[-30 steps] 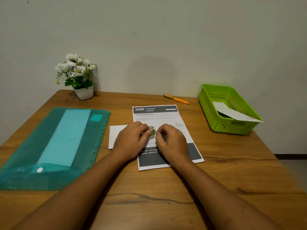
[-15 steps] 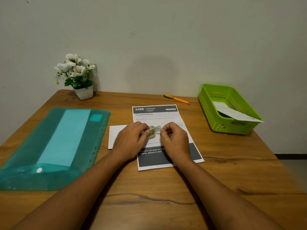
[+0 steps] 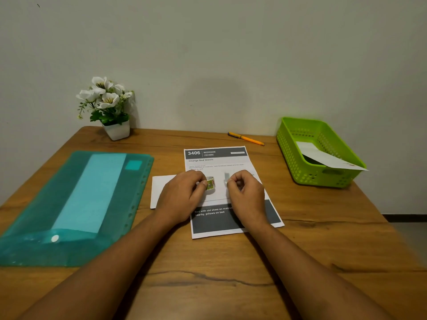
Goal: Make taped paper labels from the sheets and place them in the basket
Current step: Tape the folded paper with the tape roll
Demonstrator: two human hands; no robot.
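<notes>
At the centre of the frame we see the left hand (image 3: 182,197) pinching a small round roll of patterned tape (image 3: 210,183), set on edge over a printed sheet (image 3: 217,161) that lies flat on the wooden bench (image 3: 208,285). The right hand (image 3: 247,197), fingers curled, pinches a pale strip end (image 3: 227,176) just beside the roll. A plain white slip (image 3: 161,185) pokes out under the left hand. At right, the perforated green plastic basket (image 3: 298,158) holds a folded paper (image 3: 323,158).
</notes>
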